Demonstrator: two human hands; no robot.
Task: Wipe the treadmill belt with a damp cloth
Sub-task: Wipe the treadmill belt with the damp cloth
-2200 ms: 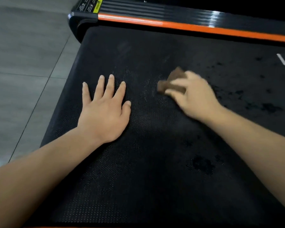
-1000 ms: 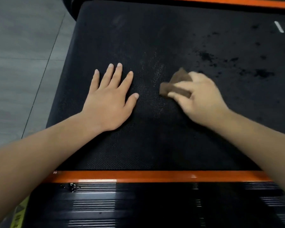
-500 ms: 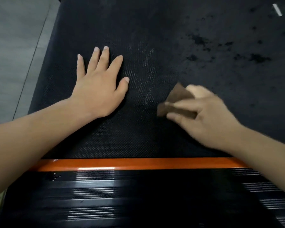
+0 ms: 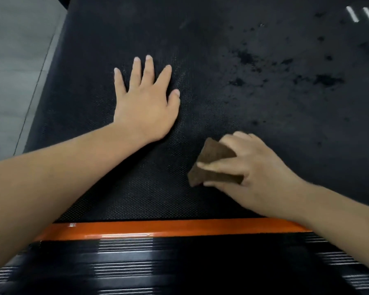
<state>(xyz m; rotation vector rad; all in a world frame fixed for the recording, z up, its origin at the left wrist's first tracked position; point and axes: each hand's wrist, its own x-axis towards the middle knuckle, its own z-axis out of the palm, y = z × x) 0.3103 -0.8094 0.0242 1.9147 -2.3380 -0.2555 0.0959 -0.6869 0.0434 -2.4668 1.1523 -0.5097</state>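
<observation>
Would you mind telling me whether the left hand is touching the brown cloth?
Apart. The head view shows the left hand lying flat on the treadmill belt, with bare belt between it and the brown cloth gripped by the right hand.

Pale grey floor tiles (image 4: 15, 60) fill the upper left corner

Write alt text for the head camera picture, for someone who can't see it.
A person's right hand grips a folded brown cloth against a black treadmill belt, while the left hand lies flat, fingers spread, beside it. Dark blotches mark the belt farther right; an orange trim strip borders its near edge.
</observation>
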